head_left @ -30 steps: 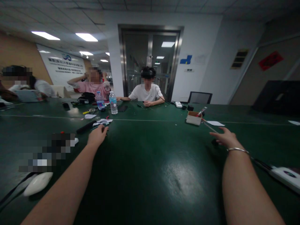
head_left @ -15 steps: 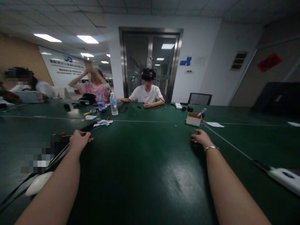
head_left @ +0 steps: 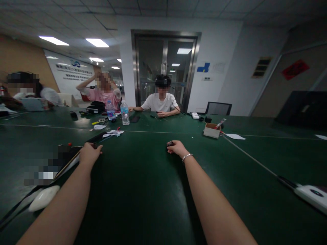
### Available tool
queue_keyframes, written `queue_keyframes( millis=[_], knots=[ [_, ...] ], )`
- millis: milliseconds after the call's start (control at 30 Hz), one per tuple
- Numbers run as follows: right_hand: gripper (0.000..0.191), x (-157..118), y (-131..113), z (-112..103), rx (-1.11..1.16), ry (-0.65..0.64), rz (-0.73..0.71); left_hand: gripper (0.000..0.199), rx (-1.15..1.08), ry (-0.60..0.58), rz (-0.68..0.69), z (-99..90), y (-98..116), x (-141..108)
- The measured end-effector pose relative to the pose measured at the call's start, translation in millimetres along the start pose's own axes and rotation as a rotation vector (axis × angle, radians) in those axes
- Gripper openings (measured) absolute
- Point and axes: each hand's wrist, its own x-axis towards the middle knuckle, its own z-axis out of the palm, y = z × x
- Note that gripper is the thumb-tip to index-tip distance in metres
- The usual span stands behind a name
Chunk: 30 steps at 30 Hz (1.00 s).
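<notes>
My right hand (head_left: pixel 178 148), with a silver bracelet (head_left: pixel 187 157) at the wrist, is closed just above the middle of the green table (head_left: pixel 143 177). A small dark object (head_left: pixel 170 144) shows between its thumb and fingers; its kind is too small to make out. Over on the left, my left hand (head_left: pixel 89 154) is closed too, beside a dark flat item (head_left: pixel 68 156) and a long black strip. Something small and dark (head_left: pixel 95 145) shows at its fingers, but I cannot tell what it is. A white computer mouse (head_left: pixel 44 198) lies near my left forearm.
Beyond a seam in the table stand two water bottles (head_left: pixel 125 114), with crumpled paper (head_left: pixel 113 133) nearby. A small open box (head_left: pixel 212 130) holding a pen sits at the right, near a cable running to a white device (head_left: pixel 311 196). A person (head_left: pixel 162 102) sits opposite; others are at left.
My right hand has swept left from near the small box to the table's middle, still closed. My left hand has stayed almost in place, turning slightly.
</notes>
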Motion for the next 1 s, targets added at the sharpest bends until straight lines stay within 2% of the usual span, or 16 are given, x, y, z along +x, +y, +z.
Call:
queue_keyframes(
  millis=[100,133,200,300,367,433,500,600,667,767,1000],
  knots=[
    [0.014,-0.8,1.4,16.9,0.083,0.036,-0.038,0.071,0.159,0.219,0.129,-2.4,17.1,-16.1],
    [0.012,-1.4,1.6,21.4,0.12,0.026,-0.044,0.07,0.186,0.253,0.184,-2.3,26.4,-23.4],
    [0.013,-2.2,2.0,28.8,0.172,-0.016,-0.043,0.061,0.204,0.239,0.359,1.8,50.1,-40.0],
    [0.018,-1.4,4.1,35.2,0.166,-0.043,-0.044,0.045,0.144,0.051,0.698,19.9,93.8,-66.6],
    [0.019,0.4,6.6,36.9,0.129,-0.041,-0.069,0.041,0.045,-0.17,0.932,39.1,123.1,-83.7],
    [0.018,2.2,9.3,37.7,0.092,-0.042,-0.109,0.039,-0.061,-0.333,1.042,60.7,148.0,-99.2],
    [0.016,3.3,11.2,38.5,0.067,-0.032,-0.144,0.038,-0.15,-0.409,1.055,81.6,165.6,-111.9],
    [0.015,3.4,11.7,39.6,0.022,-0.007,-0.172,0.027,-0.213,-0.458,1.003,108.3,176.5,-123.4],
    [0.014,2.8,11.3,39.7,-0.018,0.019,-0.179,0.018,-0.271,-0.437,0.902,122.2,174.9,-126.1],
    [0.019,2.6,11.7,38.8,-0.03,0.045,-0.174,0.016,-0.439,-0.41,0.716,136.4,165.4,-124.9],
    [0.022,2.7,11.8,38.5,0.037,-0.008,-0.174,0.018,-0.524,-0.457,0.488,150.1,148.1,-112.7]
  ],
)
